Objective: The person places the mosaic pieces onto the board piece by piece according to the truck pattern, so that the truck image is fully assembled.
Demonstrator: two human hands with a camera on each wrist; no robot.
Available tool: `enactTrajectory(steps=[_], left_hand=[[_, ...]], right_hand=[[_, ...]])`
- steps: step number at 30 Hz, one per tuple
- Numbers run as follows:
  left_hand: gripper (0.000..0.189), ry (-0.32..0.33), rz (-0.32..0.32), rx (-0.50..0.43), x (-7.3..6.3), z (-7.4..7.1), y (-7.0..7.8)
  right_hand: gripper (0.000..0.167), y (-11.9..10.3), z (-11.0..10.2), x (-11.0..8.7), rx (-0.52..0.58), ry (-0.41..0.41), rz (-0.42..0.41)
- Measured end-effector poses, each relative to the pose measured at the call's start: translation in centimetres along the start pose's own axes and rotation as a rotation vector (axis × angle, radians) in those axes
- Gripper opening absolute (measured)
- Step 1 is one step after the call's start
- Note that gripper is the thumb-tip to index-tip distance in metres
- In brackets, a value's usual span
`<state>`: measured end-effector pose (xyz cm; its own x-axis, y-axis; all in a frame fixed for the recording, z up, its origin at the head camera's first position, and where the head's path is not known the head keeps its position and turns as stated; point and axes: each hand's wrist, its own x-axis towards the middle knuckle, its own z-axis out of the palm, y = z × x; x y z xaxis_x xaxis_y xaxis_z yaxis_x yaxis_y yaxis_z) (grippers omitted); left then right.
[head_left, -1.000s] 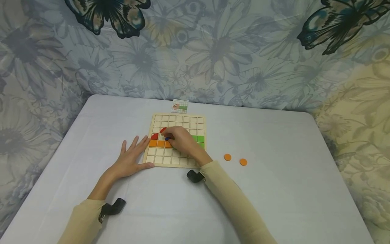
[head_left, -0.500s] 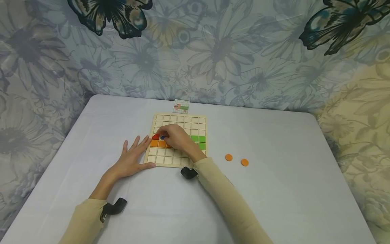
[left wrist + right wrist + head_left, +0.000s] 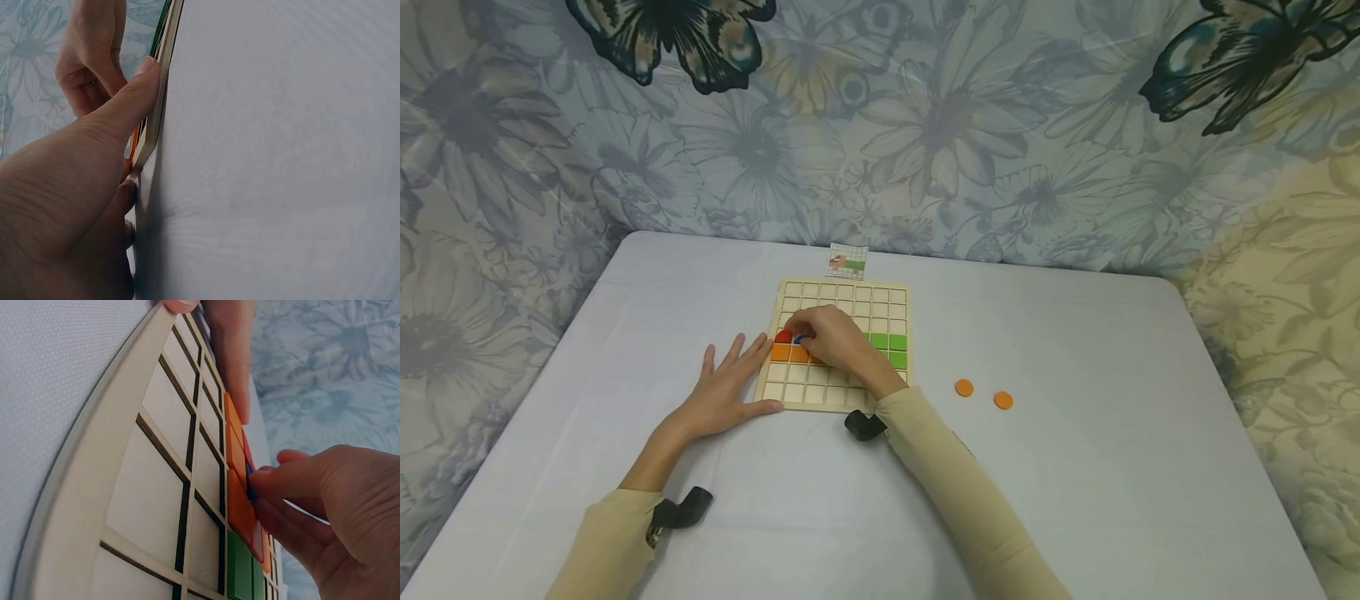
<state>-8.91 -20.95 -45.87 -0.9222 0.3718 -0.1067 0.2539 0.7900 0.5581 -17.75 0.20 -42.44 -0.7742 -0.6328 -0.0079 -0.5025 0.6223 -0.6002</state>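
A wooden grid board (image 3: 842,292) lies on the white table. My right hand (image 3: 837,337) is over its left half, thumb and fingertips pinching a small blue piece (image 3: 798,339), mostly hidden by the fingers; the right wrist view shows this blue piece (image 3: 250,482) beside orange tiles (image 3: 240,503). A red piece (image 3: 783,336) sits just left of it, above a row of orange squares (image 3: 781,352). Green squares (image 3: 897,342) fill cells at the right. My left hand (image 3: 721,400) is spread with straight fingers, its fingertips and thumb touching the board's left side and near corner.
Two orange discs (image 3: 964,387) lie on the table (image 3: 1075,467) right of the board. A small picture card (image 3: 847,262) with a coloured grid lies behind the board's far edge. Patterned cloth (image 3: 940,125) with butterflies hangs behind the table.
My right hand has shifted slightly left and away from me, bringing the blue piece close beside the red piece. My left hand stays on the board's edge.
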Motion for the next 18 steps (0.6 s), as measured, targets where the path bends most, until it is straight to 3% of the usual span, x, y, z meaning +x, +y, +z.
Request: enactTrajectory(steps=[18], left_hand=[[0.105,0.001,-0.005,0.012,0.08,0.04,0.00]], right_hand=[[0.024,-0.15,-0.55,-0.54,0.014,0.035,-0.010]])
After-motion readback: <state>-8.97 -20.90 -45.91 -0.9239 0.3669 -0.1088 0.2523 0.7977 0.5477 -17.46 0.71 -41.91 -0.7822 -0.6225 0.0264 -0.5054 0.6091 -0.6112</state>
